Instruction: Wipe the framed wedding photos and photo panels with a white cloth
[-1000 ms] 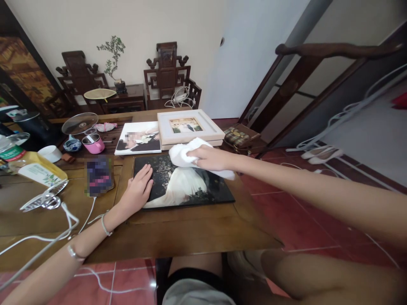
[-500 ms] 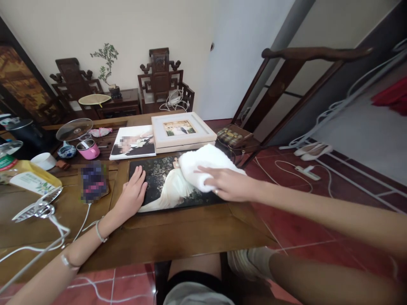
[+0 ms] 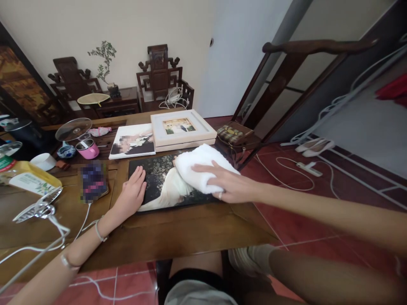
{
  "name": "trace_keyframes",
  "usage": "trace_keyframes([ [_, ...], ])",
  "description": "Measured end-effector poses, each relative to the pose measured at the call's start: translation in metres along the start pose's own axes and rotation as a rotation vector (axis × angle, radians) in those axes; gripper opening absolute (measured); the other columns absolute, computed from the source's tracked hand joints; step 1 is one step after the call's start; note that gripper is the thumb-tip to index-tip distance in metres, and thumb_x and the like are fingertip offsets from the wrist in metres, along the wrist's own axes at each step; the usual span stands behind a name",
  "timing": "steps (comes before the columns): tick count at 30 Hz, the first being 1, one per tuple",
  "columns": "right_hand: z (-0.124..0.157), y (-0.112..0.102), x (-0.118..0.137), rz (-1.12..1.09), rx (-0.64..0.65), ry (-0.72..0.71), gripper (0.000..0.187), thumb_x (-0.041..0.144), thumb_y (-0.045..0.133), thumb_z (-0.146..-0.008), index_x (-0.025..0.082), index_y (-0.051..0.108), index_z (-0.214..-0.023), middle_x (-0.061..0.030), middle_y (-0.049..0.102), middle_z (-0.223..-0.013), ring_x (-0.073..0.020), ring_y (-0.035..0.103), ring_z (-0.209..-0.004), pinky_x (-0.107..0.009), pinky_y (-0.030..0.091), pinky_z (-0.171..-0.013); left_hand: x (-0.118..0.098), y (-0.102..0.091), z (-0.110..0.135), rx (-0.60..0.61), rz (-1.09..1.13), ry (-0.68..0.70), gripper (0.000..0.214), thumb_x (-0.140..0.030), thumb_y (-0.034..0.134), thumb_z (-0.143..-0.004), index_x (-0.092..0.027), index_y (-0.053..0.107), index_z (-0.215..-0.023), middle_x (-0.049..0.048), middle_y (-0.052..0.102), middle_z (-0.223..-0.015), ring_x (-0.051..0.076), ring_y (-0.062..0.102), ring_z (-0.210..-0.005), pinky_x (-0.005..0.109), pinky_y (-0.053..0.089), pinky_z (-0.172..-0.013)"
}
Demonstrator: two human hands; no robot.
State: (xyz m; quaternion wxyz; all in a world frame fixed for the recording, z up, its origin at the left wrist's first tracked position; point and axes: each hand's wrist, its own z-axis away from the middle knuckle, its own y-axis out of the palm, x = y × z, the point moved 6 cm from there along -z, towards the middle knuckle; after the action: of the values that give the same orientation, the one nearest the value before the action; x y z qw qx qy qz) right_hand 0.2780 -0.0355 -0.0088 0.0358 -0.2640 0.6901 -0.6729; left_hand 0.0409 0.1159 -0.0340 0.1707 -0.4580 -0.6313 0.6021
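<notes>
A dark photo print (image 3: pixel 162 178) lies flat on the wooden table (image 3: pixel 178 228) in front of me. My left hand (image 3: pixel 132 195) rests flat on its left edge, fingers stretched out. My right hand (image 3: pixel 227 184) presses a folded white cloth (image 3: pixel 199 167) onto the print's right half, fingers laid over the cloth. Behind the print lie a second unframed photo (image 3: pixel 133 142) and a white framed photo (image 3: pixel 181 127).
A phone (image 3: pixel 93 182) with a white cable lies left of the print. Further left are a pink cup (image 3: pixel 87 149), a small fan (image 3: pixel 73 129), a yellow packet (image 3: pixel 30 180) and a white bowl (image 3: pixel 43 161). A wooden chair (image 3: pixel 286 84) stands to the right, carved chairs behind.
My right hand has slid the white cloth from the print's top edge down and rightward over its right half. My left hand has stayed flat on the left edge.
</notes>
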Motion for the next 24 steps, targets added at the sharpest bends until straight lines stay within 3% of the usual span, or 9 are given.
trace_keyframes([
  [5,-0.022,-0.006,-0.035,0.024,0.073,0.058,0.041,0.008,0.048,-0.072,0.017,0.062,-0.110,-0.0152,0.027,-0.157,-0.0305,0.011,-0.148,-0.070,0.013,-0.110,0.000,0.000,0.000,0.003,0.005,0.009,0.047,-0.029,0.031,-0.098,-0.013,0.043,-0.141,0.0167,0.035,-0.155,0.025,0.027,-0.146,0.049,0.032,-0.114],
  [10,-0.033,-0.009,-0.054,0.017,0.050,0.185,0.041,0.010,0.043,-0.080,0.016,0.060,-0.117,-0.0170,0.032,-0.155,-0.0286,0.019,-0.146,-0.064,0.019,-0.112,-0.001,0.000,-0.001,-0.002,0.008,0.003,0.048,-0.029,0.031,-0.098,-0.012,0.043,-0.141,0.0176,0.034,-0.155,0.025,0.026,-0.146,0.050,0.031,-0.114],
  [16,-0.020,-0.002,-0.022,0.107,0.018,0.117,0.035,0.011,0.049,-0.079,0.014,0.065,-0.110,-0.0220,0.037,-0.151,-0.0345,0.025,-0.143,-0.069,0.022,-0.108,0.000,0.001,-0.001,-0.007,0.015,-0.011,0.048,-0.030,0.031,-0.098,-0.011,0.043,-0.141,0.0181,0.033,-0.155,0.026,0.026,-0.146,0.049,0.031,-0.115],
  [20,-0.004,0.009,0.008,0.120,0.025,-0.012,0.032,0.010,0.052,-0.076,0.017,0.069,-0.102,-0.0173,0.043,-0.148,-0.0373,0.018,-0.145,-0.071,0.020,-0.108,0.000,0.001,-0.002,-0.018,-0.009,0.001,0.047,-0.028,0.032,-0.098,-0.011,0.044,-0.140,0.0179,0.035,-0.155,0.026,0.026,-0.146,0.049,0.030,-0.116],
  [24,0.017,0.016,0.028,0.101,-0.023,-0.098,0.028,0.008,0.054,-0.070,0.017,0.071,-0.091,-0.0151,0.038,-0.152,-0.0371,0.012,-0.145,-0.069,0.014,-0.112,-0.001,0.001,-0.003,0.000,-0.010,0.000,0.047,-0.029,0.032,-0.098,-0.010,0.044,-0.140,0.0185,0.034,-0.155,0.026,0.026,-0.146,0.049,0.030,-0.116],
])
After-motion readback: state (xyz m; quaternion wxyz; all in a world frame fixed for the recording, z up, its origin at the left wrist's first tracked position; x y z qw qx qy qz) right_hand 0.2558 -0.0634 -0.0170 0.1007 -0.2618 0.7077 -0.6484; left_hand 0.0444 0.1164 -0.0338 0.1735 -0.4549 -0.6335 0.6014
